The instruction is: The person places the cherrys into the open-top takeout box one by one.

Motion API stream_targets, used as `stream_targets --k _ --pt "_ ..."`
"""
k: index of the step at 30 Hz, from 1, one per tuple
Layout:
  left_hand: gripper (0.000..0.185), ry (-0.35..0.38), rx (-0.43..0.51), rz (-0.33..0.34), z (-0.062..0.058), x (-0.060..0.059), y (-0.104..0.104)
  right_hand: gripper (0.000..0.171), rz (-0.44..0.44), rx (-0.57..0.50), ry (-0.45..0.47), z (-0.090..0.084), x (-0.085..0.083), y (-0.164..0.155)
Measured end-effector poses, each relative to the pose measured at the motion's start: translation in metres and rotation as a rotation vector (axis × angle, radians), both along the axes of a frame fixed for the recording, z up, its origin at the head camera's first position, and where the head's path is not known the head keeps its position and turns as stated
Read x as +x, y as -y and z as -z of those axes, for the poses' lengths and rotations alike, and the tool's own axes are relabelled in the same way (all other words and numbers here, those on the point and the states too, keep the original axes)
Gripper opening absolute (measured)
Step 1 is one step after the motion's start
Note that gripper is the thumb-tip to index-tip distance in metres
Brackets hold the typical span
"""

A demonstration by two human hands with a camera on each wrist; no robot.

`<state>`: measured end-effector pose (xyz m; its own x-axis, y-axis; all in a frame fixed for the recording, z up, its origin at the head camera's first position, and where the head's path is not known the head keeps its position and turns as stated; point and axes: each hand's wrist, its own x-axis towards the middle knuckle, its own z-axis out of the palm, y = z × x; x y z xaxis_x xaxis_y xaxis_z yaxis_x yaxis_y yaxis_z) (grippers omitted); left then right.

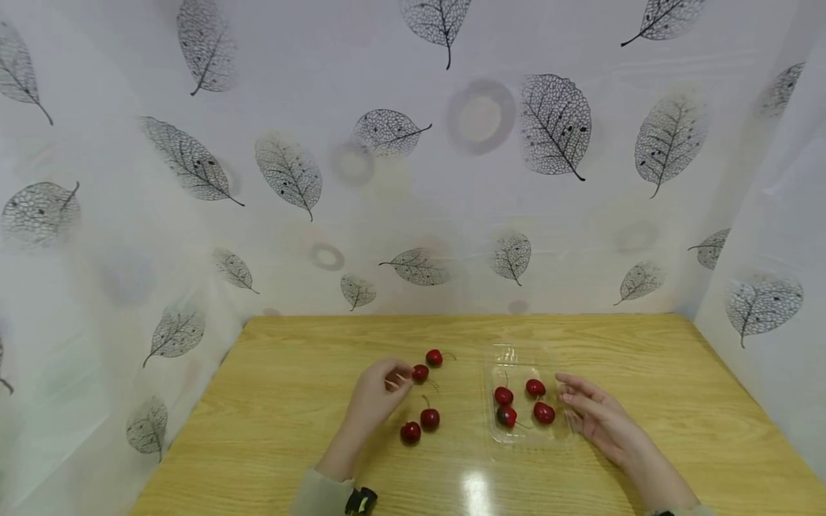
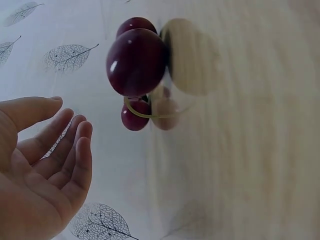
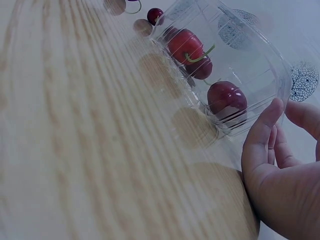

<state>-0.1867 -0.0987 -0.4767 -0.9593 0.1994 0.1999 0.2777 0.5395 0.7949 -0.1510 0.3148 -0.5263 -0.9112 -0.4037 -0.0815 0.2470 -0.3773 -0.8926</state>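
My left hand (image 1: 381,390) hovers over the table with fingers loosely bent, beside a red cherry (image 1: 420,373). In the left wrist view the left hand (image 2: 52,167) stands apart from the cherries, nothing between thumb and fingers; a dark cherry (image 2: 137,62) looms close. On the right, a clear plastic container (image 1: 525,438) holds several cherries, among them one with a stem (image 1: 544,413). At its right side, my right hand (image 1: 603,423) pinches the rim; the right wrist view shows the thumb and fingers (image 3: 264,132) at the container's corner.
Left of the container, more loose cherries lie on the wooden table (image 1: 290,408): one at the back (image 1: 434,357) and a pair nearer the front, including a dark red one (image 1: 410,432). A leaf-patterned white sheet (image 1: 413,208) rises behind the table and along both sides.
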Motion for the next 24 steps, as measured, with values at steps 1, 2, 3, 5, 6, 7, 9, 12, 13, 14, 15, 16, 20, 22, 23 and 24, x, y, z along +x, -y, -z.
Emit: stream_targets --k 1,2,3,5,6,7,9,12,13,14,15,16,20,22,23,24 --pt "0.014 -0.001 -0.001 0.001 0.001 0.001 0.002 0.046 0.000 0.001 -0.002 0.000 0.000 0.000" --pt "0.014 -0.001 -0.003 0.002 0.003 0.002 0.003 0.046 0.000 0.000 -0.004 0.000 0.000 0.000" --pt "0.013 0.000 -0.006 0.005 0.004 0.002 0.005 0.046 0.001 0.001 -0.006 0.001 -0.001 0.000" --pt "0.013 0.004 -0.013 0.011 0.007 0.004 0.007 0.046 0.001 -0.005 -0.011 0.001 -0.001 -0.001" --pt "0.014 0.009 -0.014 0.015 0.008 0.005 0.009 0.046 -0.002 -0.008 -0.015 0.001 -0.001 -0.001" --pt "0.014 0.017 -0.013 0.019 0.009 0.006 0.010 0.046 -0.003 -0.011 -0.015 0.001 -0.001 -0.001" --pt "0.014 0.035 -0.009 0.023 0.011 0.008 0.012 0.046 0.001 -0.007 -0.011 0.001 -0.001 -0.001" --pt "0.015 0.062 0.000 0.025 0.012 0.011 0.016 0.046 0.006 0.009 0.001 0.000 -0.001 0.001" --pt "0.015 0.070 0.000 0.022 0.012 0.011 0.017 0.046 0.010 0.016 0.004 -0.001 -0.001 0.001" --pt "0.014 0.077 -0.001 0.020 0.012 0.012 0.018 0.045 0.014 0.025 0.008 -0.001 -0.001 0.001" --pt "0.015 0.082 -0.004 0.018 0.013 0.013 0.019 0.045 0.017 0.030 0.010 -0.001 -0.001 0.002" --pt "0.014 0.081 -0.007 0.020 0.013 0.014 0.020 0.045 0.020 0.034 0.009 -0.001 -0.001 0.002" --pt "0.014 0.091 -0.005 0.030 0.015 0.017 0.023 0.046 0.025 0.032 0.000 -0.001 -0.001 0.001" --pt "0.015 0.092 -0.005 0.039 0.016 0.018 0.024 0.046 0.023 0.027 -0.007 -0.001 -0.001 0.001" --pt "0.015 0.101 -0.004 0.039 0.016 0.019 0.025 0.046 0.020 0.022 -0.009 0.000 -0.001 0.001" --pt "0.015 0.109 -0.005 0.039 0.016 0.020 0.025 0.046 0.017 0.021 -0.012 0.000 -0.001 0.001"
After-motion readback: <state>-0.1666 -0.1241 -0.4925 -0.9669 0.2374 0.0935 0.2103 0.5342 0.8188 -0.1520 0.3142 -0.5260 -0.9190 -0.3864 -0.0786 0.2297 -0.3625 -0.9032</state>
